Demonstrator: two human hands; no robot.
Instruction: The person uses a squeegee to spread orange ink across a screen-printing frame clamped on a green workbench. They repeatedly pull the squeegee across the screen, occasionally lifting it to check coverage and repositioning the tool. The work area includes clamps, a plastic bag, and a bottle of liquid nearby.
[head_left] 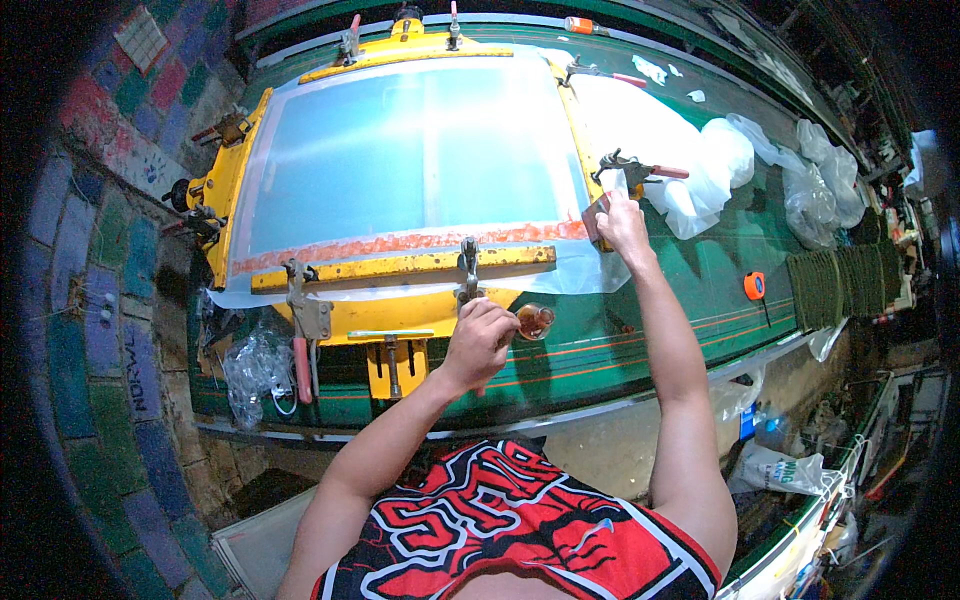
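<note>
Blue-tinted mesh (420, 150) is stretched flat and clamped between yellow metal bars (405, 270). An orange-red smear (410, 244) runs along its near edge. My left hand (480, 338) is closed at the near clamp (469, 262), its fingertips at the side of a small clear cup (535, 321) of reddish-brown liquid, which it seems to hold. My right hand (625, 228) is at the mesh's near right corner, fingers closed around something I cannot make out; a whitish piece (613, 184) shows at the fingertips. A reddish-brown flat piece (597, 214) lies just left of them.
Toggle clamps with red handles, such as one at the right (640, 168), stand around the mesh. White plastic sheeting (700, 165) bunches on the green table (640, 335). An orange tape measure (754, 286) lies at right; crumpled clear plastic (262, 375) lies at near left.
</note>
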